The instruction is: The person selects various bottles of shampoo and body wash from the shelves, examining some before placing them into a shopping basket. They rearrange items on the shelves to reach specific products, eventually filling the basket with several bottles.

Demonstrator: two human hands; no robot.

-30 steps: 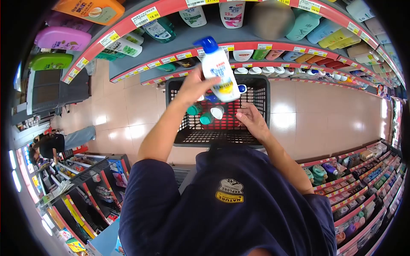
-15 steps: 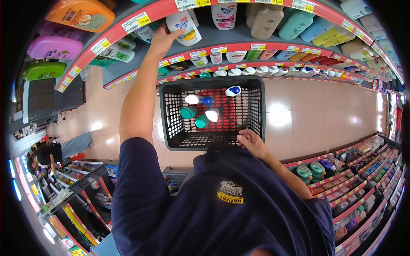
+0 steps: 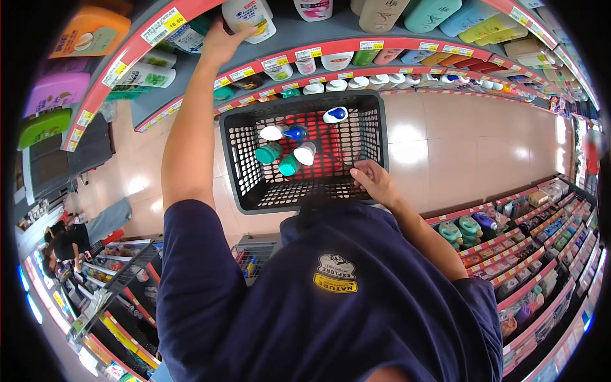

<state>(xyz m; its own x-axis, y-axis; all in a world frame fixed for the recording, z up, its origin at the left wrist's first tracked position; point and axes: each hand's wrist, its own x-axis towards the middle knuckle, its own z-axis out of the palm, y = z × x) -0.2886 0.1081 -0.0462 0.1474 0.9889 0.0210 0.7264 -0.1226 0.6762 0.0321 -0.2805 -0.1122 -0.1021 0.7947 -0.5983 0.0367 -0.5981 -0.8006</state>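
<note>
My left hand (image 3: 221,43) reaches up to the shelf, its fingers closed around the side of a white shampoo bottle (image 3: 250,19) with a yellow patch on the label. That bottle stands among other bottles on the shelf. Below, a black shopping basket (image 3: 226,149) with slotted walls holds several bottles, among them a white one with a blue top (image 3: 335,114), green-capped ones (image 3: 268,153) and a white-capped one (image 3: 305,153). At the basket's near right corner, my right hand (image 3: 375,181) has curled fingers against the basket; a thin dark part shows by the fingertips.
Curved shelves (image 3: 318,54) with red price strips run along the front. Low racks of small goods (image 3: 509,254) stand at the right. Tiled floor (image 3: 439,140) shows beyond the basket. At far left, a person in dark clothes (image 3: 63,242) is near a checkout-like counter and racks.
The view has shifted, so the shelf and basket appear higher and further left. My left hand stays at the white bottle; my right hand stays by the basket corner.
</note>
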